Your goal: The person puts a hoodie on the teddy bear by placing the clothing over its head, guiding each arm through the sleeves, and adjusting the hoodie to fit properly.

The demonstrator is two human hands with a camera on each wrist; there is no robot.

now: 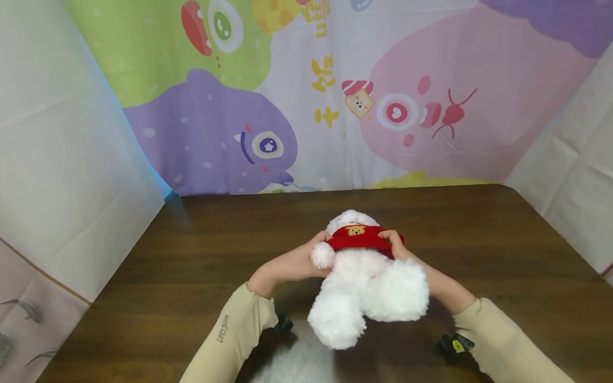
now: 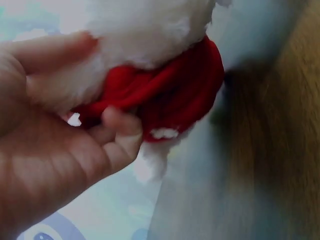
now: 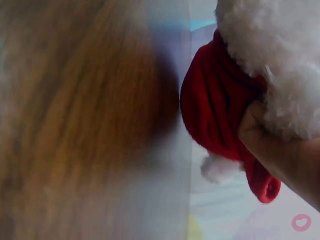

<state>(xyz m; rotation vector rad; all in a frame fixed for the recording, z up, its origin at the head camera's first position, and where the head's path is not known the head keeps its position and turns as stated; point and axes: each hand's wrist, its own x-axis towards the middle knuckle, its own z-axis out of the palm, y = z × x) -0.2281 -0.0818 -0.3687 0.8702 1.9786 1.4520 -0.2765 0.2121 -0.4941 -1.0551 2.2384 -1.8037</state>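
A fluffy white plush toy (image 1: 395, 292) in a red garment (image 1: 366, 238) with a small bear patch is held above the table, its two rounded feet toward me. My left hand (image 1: 304, 261) grips it at the left side, beside a white pompom-like tuft (image 1: 323, 255). In the left wrist view, curled fingers of that hand (image 2: 60, 155) pinch the edge of the red cloth (image 2: 170, 95). On the other side my right hand (image 1: 401, 249) holds the garment's right edge. The right wrist view shows this hand (image 3: 280, 155) against the red cloth (image 3: 215, 100); most fingertips are hidden.
A brown wooden table (image 1: 215, 229) lies under the toy. Behind it hangs a cloth printed with cartoon monsters (image 1: 215, 138), and pale panels (image 1: 81, 133) stand at both sides. A greyish-white patch (image 1: 294, 356) shows at the table's near edge.
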